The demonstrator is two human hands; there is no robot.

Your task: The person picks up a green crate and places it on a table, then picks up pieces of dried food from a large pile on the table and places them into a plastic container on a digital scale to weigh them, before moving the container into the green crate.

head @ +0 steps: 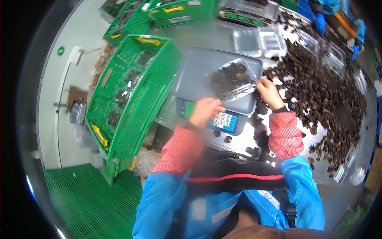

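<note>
A clear plastic container [253,74] filled with dark brown mushrooms [235,74] lies at a slant over the grey platform of a digital weighing scale [194,68]. My right hand [270,94] pinches its near right corner between thumb and fingers. At its near left corner is my left hand [207,112], somewhat blurred, with curled fingers against the rim. A shiny strip with dark marks runs along the rim between both hands. Below the left hand shows the scale's keypad [226,122], partly covered by the fingers. Whether a lid covers the container is unclear.
A green plastic crate [134,110] holding several filled containers stands left; more green crates [182,13] are behind it. Clear containers [259,41] lie beyond the scale. Loose mushrooms [325,89] spread across the table's right side. A co-worker's blue-gloved hand [355,52] shows far right.
</note>
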